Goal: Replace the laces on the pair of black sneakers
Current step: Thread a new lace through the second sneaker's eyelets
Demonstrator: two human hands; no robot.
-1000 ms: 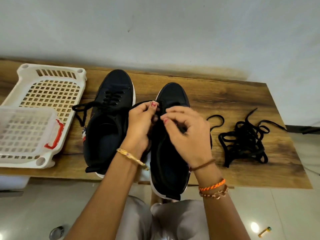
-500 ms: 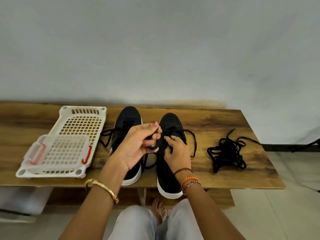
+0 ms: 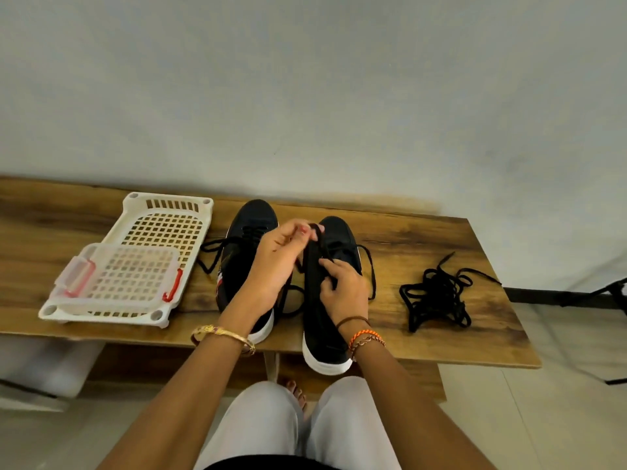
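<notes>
Head view: hands (image 3: 271, 266) perhaps hide eyelets

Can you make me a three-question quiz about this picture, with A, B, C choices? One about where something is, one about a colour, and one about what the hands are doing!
1. Where is the pile of loose laces?
A. in the basket
B. on the table, right of the shoes
C. on the floor

2. What colour are the clips on the basket lid?
A. red
B. blue
C. green

3. What is the left hand doing?
A. lying flat on the table
B. pinching a lace over the right shoe
C. holding the basket

Answers: 1 B, the pile lies on the table beside the shoes. 2 A, the clips are red. 3 B, its fingertips pinch the lace.
</notes>
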